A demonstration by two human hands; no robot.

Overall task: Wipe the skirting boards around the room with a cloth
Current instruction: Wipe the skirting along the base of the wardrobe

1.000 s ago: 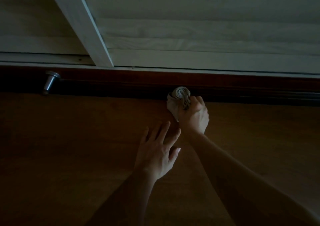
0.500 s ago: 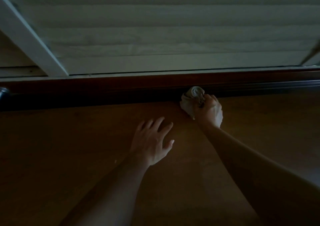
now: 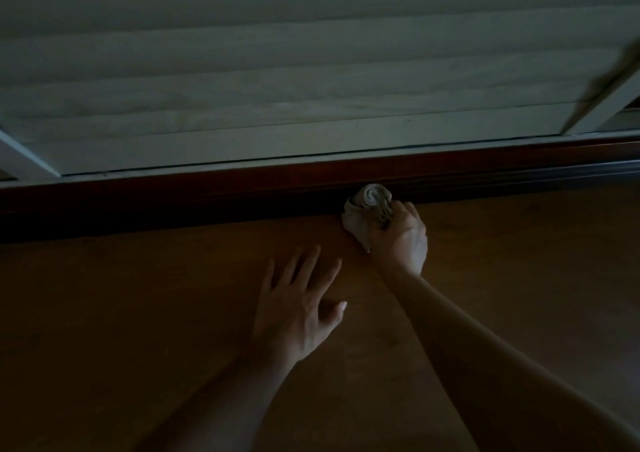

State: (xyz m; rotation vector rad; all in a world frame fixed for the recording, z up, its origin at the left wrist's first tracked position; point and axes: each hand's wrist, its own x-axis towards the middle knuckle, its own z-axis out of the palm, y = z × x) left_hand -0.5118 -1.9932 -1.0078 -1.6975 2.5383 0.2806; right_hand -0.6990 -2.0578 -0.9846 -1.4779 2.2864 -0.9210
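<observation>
Cloth point(image 3: 369, 209): we are judging it soft, light; best bunched.
Right grip point(image 3: 403, 240): we are clenching cloth against skirting board point(image 3: 207, 191).
Left grip point(image 3: 298, 309): spreading open, empty.

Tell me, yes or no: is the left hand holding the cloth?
No: the left hand is open, fingers spread over the floor, while the right hand grips the cloth at the skirting board.
</observation>
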